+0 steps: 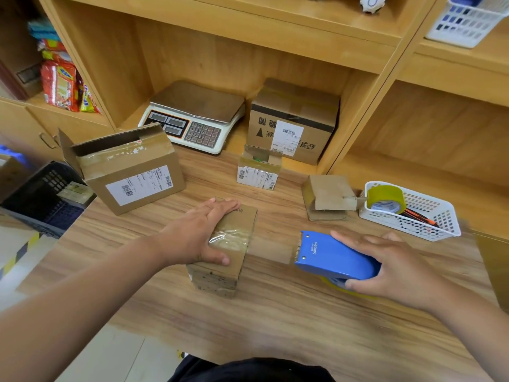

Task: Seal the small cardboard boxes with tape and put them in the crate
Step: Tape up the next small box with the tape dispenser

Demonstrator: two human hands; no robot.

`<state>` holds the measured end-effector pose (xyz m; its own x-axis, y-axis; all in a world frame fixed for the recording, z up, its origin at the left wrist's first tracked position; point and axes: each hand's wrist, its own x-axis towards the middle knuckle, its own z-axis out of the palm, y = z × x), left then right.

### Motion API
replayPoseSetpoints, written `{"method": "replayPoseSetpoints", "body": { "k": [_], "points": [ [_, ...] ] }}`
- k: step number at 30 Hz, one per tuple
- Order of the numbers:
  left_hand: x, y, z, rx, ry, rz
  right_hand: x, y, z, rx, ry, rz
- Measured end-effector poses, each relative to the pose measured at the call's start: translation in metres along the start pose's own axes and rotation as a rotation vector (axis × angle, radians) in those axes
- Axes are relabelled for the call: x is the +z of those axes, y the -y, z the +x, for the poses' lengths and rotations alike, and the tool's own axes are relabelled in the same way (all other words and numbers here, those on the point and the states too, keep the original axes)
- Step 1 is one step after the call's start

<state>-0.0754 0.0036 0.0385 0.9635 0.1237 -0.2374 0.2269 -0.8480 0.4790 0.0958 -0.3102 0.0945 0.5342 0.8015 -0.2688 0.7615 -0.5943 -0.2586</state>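
A small cardboard box [234,244] stands in the middle of the wooden table [275,321]. My left hand [202,232] lies flat on its top with the thumb against its near side. My right hand [391,268] grips a blue tape dispenser [330,257] to the right of the box. A strip of brown tape [271,250] stretches from the dispenser's mouth to the box's right side. Two more small boxes, one with white labels [259,169] and one plain [329,197], sit further back. A dark crate [41,197] with a small package inside stands at the left, below the table.
A larger open box with a label [132,169] sits at the left of the table. A weighing scale [192,114] and a big sealed carton [292,119] stand in the shelf behind. A white basket [429,219] with a yellow tape roll [385,198] is at the right.
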Motion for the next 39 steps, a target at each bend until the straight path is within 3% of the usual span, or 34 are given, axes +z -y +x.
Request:
{"method": "replayPoseSetpoints", "body": {
  "k": [5, 10, 15, 25, 39],
  "points": [
    [-0.008, -0.015, -0.002, 0.073, -0.031, 0.111, 0.006, -0.003, 0.002, -0.021, -0.038, -0.080],
    [-0.002, -0.053, 0.015, 0.003, -0.207, 0.350, 0.006, -0.001, 0.005, -0.029, -0.047, -0.125],
    [0.034, -0.083, 0.046, 0.053, -0.284, 0.210, 0.001, 0.005, 0.003, -0.039, -0.044, -0.186],
    [0.059, -0.067, 0.049, 0.025, -0.392, -0.005, -0.002, 0.021, 0.007, -0.017, -0.017, -0.270],
    [0.061, -0.067, 0.051, 0.030, -0.325, 0.175, 0.022, 0.055, 0.033, -0.064, -0.063, -0.568]
  ]
}}
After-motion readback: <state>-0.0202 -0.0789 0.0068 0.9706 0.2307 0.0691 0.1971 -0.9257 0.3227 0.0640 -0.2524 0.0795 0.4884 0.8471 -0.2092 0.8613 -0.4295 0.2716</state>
